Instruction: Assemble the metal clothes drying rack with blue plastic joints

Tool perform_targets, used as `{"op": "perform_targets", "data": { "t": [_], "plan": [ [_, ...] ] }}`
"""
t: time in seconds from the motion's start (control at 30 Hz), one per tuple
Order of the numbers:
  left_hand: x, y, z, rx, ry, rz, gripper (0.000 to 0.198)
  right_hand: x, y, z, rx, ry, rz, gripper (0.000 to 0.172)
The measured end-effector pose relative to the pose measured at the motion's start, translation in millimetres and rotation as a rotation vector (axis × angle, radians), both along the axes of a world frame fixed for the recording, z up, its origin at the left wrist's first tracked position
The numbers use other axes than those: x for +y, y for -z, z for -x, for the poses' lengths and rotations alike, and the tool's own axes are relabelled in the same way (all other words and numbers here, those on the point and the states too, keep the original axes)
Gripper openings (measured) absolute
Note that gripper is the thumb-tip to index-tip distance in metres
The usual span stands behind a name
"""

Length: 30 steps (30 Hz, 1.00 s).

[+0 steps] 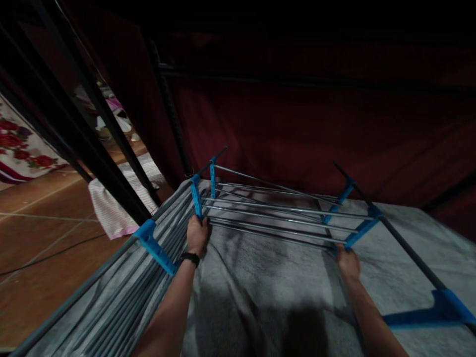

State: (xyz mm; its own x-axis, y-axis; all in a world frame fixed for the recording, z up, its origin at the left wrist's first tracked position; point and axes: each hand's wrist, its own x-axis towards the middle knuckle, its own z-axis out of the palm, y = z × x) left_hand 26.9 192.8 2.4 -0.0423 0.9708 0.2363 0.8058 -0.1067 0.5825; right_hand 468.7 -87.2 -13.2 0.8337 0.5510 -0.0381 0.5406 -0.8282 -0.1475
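A partly built tube rack, of the shoe-rack sort, lies on a grey cloth, its thin metal rods (275,213) running between blue plastic brackets. At its left side my left hand (197,235), with a dark band on the wrist, is closed round the lower end of a blue bracket (196,197). Across from it, my right hand (348,262) grips the lower end of another blue bracket (362,232). Further brackets sit on the side poles: one (155,246) near my left forearm, one (439,310) beyond my right arm.
Many loose grey tubes (137,292) lie on the grey cloth (260,282) at the left. A dark red curtain (282,134) hangs behind the rack. Black metal posts (100,114) stand at the left, above a tiled floor (52,238) with a cable and a striped cloth (111,203).
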Motion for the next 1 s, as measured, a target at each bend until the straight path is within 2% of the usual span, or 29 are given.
{"op": "perform_targets", "data": {
  "t": [0.07,0.13,0.23,0.33,0.57,0.73,1.0],
  "plan": [
    [6.7,-3.9,-6.6,0.058,-0.055,0.045,0.027,1.8,-4.8,2.5,0.025,-0.003,-0.02,0.051],
    [7.3,-10.1,-11.6,0.126,-0.103,0.085,0.032,3.1,-10.5,4.5,0.069,0.063,-0.074,0.052],
    [3.3,-20.6,-12.2,0.201,-0.116,0.076,0.037,1.3,-18.7,5.6,0.096,0.171,-0.17,0.058],
    [-4.0,-25.8,-10.4,0.228,-0.122,0.062,0.039,-6.7,-23.3,6.1,0.077,0.187,-0.225,0.061],
    [-29.4,-14.0,-18.3,0.21,-0.224,0.107,0.041,-22.3,-29.4,3.7,0.069,0.243,-0.259,0.057],
    [-33.0,-11.0,-24.4,0.164,-0.221,0.09,0.037,-21.4,-34.7,-4.9,0.103,0.286,-0.308,0.053],
    [-35.8,-3.2,-24.9,0.125,-0.231,0.067,0.036,-23.1,-21.0,-7.7,0.112,0.291,-0.281,0.054]
  ]
}}
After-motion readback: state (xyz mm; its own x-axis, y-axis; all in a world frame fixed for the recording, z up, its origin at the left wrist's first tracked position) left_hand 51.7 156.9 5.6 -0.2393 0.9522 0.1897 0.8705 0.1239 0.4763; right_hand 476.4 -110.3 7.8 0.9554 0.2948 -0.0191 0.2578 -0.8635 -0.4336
